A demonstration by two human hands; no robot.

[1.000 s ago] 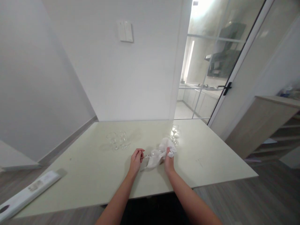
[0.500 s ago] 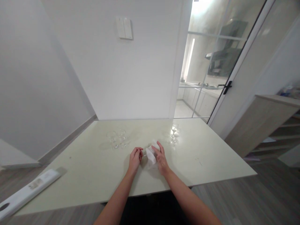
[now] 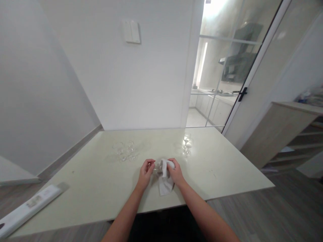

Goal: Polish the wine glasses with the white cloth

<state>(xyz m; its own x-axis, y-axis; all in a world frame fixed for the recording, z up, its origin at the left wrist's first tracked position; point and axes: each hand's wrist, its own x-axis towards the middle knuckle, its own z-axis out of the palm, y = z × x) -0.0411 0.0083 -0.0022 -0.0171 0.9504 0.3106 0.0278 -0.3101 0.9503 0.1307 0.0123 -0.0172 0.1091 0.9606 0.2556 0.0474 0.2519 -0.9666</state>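
Cloth, white, thin and crumpled, is bunched in the right hand, its loose end trailing down over the pale cream, glossy table. The right fingers are closed on it, and its upper folds press against a small clear drinking glass between the two hands. Across from it, the left hand has its fingers curled in around the other end of that glass, gripping what looks like the stem or foot; the knuckles hide the exact hold. The glass is tipped over sideways, near the front of the table, and whether it touches the top I can't tell.

Look beyond the left hand: a cluster of clear stemmed glasses stands towards the back left, too see-through to count surely. Beyond the right hand, more clear glassware glints in a bright reflection, well apart from that cluster. Over at the left edge, a long white box with a patterned patch lies at a slant. Behind it all, a white double wall switch sits on the white wall, and off to the right a white-framed glass door shows its black handle.
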